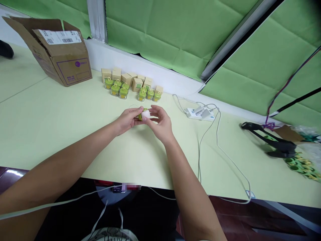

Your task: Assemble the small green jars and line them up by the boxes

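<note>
Above the middle of the table, I hold a small white-and-green container (145, 114) between both hands. It resembles the green-lidded containers standing farther back, though my fingers hide much of it. My left hand (127, 119) grips its green side with thumb and fingers. On the other side my right hand (160, 124) is curled round the white part, its thumb pressed against the lower edge. Behind my hands stand two groups of clear containers with green lids and loop handles, a left group (115, 89) and a right group (149, 94).
Several small brown cardboard boxes (126, 78) line the wall behind the containers. An open carton (71, 65) stands at the back left. To the right lie a power strip (192, 113) with trailing cables, a black stand-like object (272, 142) and a pile of green pieces (302, 165).
</note>
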`<state>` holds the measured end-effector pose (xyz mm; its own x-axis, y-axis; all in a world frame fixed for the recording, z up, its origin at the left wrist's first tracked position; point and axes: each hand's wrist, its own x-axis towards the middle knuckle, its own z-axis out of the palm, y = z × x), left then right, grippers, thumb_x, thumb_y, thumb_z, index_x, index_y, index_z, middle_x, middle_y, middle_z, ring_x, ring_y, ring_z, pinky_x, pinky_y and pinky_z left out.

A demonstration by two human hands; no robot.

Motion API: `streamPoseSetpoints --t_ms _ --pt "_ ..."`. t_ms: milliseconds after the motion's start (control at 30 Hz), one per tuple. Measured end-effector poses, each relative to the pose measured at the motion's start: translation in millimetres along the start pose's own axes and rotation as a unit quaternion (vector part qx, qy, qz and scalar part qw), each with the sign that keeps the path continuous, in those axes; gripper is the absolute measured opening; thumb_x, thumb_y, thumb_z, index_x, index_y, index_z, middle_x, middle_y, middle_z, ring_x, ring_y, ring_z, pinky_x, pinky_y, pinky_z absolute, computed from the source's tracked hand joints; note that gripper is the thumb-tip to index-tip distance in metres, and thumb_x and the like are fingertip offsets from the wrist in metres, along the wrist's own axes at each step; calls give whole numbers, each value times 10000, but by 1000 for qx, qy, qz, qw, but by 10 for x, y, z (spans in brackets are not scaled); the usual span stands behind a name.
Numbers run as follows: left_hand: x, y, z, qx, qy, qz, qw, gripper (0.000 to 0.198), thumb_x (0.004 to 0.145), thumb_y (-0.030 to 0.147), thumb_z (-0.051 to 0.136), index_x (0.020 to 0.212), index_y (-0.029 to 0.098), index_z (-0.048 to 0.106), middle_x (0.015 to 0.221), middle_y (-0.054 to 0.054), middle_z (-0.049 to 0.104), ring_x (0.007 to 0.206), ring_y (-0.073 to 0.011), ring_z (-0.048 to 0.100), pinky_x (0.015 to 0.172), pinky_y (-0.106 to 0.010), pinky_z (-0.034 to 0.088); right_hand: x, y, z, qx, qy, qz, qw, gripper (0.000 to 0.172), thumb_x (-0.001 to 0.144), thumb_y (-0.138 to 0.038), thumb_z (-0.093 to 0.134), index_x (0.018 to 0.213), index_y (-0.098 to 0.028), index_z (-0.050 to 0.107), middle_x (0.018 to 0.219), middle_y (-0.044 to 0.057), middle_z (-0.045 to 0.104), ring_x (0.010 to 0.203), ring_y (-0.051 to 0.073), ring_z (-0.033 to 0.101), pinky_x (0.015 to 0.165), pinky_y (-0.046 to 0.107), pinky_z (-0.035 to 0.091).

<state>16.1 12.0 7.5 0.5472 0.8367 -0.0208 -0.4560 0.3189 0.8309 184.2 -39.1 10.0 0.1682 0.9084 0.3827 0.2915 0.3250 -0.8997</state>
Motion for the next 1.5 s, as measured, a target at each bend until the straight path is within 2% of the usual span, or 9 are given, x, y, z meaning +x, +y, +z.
streamPoseSetpoints --t_ms 133,300,533,700,867,967,1167,1333,1500 --pt "-4 17 8 6 21 -7 1000 283 944 370 714 982 91 739 962 -111 748 841 -164 718 854 -328 629 6 -2 -17 13 52 -7 999 428 914 -609 584 1123 -243 661 1081 82 757 967 199 712 834 390 606" --pt "-9 -9 -4 11 -7 4 1000 304 923 401 738 977 102 749 976 -99 749 904 -167 713 946 -352 604 -16 -11 4 -42 -6 -25 999 498 742 -564 818 1116 -256 708 1213 79 722 1053 223 697 880 405 612" --pt "4 -44 -8 26 -10 35 999 338 907 464 740 972 132 757 967 -68 735 945 -158 697 967 -346 592 -56 -92 41 -40 6 -30 999 345 836 -529 741 1005 -230 720 1031 58 759 992 214 706 889 414 607" --pt "4 -53 12 41 -2 44 998 399 884 508 752 988 123 757 993 -86 744 948 -169 708 958 -347 592 -85 -101 65 -90 17 -50 995 383 783 -508 794 1033 -236 696 1051 48 759 980 219 706 871 415 599" --pt "0 -37 15 23 -21 43 999 376 881 469 772 1059 138 766 1110 -107 758 999 -193 728 996 -371 584 -57 -90 82 -15 71 -7 997 375 803 -511 769 1006 -204 699 1007 72 767 939 218 719 831 400 610" --pt "2 -40 1 46 -3 56 997 352 816 396 847 1052 146 768 1108 -92 762 942 -181 741 1003 -385 581 -34 -83 87 32 82 16 996 409 790 -537 774 995 -193 690 1002 84 766 917 218 717 803 394 614" --pt "30 -66 -23 100 56 108 988 414 710 462 903 920 140 751 899 -49 748 816 -166 710 919 -413 604 -40 -62 129 69 60 41 995 473 756 -587 798 1009 -213 657 1018 62 758 907 192 705 808 367 617" --pt "32 -73 0 120 50 126 983 452 698 517 896 860 135 716 892 -47 744 861 -182 712 988 -444 582 -41 -74 116 118 39 71 990 495 707 -539 862 1029 -230 649 1066 54 752 972 195 703 842 360 618" --pt "9 -64 12 132 29 119 984 427 728 489 880 857 129 690 863 -44 719 828 -178 699 967 -446 585 -41 -93 99 153 -8 104 983 517 706 -511 862 1107 -249 667 1124 49 753 1021 209 697 819 356 634"
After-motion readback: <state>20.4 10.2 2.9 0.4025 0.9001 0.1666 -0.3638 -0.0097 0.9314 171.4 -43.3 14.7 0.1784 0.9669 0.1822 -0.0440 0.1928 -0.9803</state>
